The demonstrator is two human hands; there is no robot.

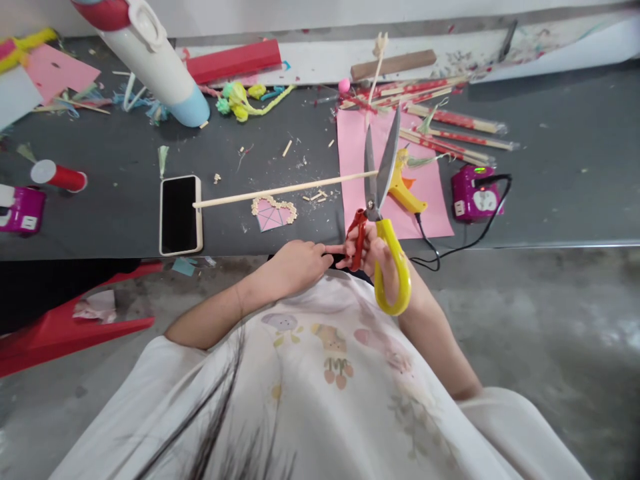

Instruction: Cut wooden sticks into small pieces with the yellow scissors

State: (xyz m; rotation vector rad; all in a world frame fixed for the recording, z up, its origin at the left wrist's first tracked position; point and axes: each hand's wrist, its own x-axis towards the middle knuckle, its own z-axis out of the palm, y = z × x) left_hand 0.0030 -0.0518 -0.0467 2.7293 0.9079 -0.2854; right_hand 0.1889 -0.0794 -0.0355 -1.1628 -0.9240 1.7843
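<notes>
My right hand (376,259) grips a pair of scissors (381,200) by its yellow and red handles, just off the near edge of the dark table (550,173). The blades point away from me and stand apart. A long thin wooden stick (280,190) sits between them near the pivot. It runs left to a phone (180,215) lying face up. My left hand (295,267) is curled closed beside the red handle, with its index finger stretched out and touching that handle. A small heart-shaped craft piece (274,213) lies under the stick.
A pink paper sheet (357,143) carries a yellow glue gun (406,190), whose black cord runs to a purple power strip (475,193). Wrapped chopsticks (450,127), a white and blue tube (160,67), a red spool (59,175) and scraps litter the table. A red stool (70,327) stands at the lower left.
</notes>
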